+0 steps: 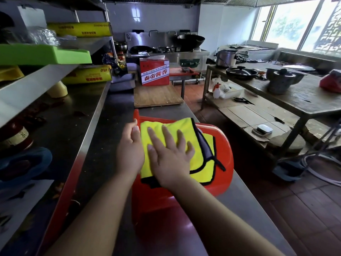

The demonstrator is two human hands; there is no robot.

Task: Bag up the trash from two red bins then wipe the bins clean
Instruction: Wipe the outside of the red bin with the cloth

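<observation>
Nearest the camera, two bare forearms reach forward over a long stainless steel counter (pixel 243 200) that runs away from the viewer. On it lies the red bin (pixel 221 145), tipped on its side with its curved wall facing up, in the middle of the counter. A yellow cloth (pixel 200 172) with dark trim is spread over the top of that wall. The right hand (pixel 169 154) lies flat on the cloth with its fingers straight and spread, pressing it against the bin. The left hand (pixel 130 145) is just beside it on the left, its fingers curled over the bin's left edge and its thumb lying on top by the edge of the cloth. Beyond the bin, a wooden cutting board (pixel 156 95) rests on the counter, and a red box (pixel 154 72) with white lettering stands at the board's far end. To the left, shelves hold a green tray (pixel 44 54) and yellow boxes of wrap (pixel 86 74). Across the tiled floor on the right stands a worn table (pixel 304 100) carrying a stone mortar (pixel 282 80) and a lidded black pan (pixel 241 72). A white spray bottle (pixel 216 90) sits on the table's lower shelf. At the far wall a dark wok (pixel 191 40) sits on a steel stove.
</observation>
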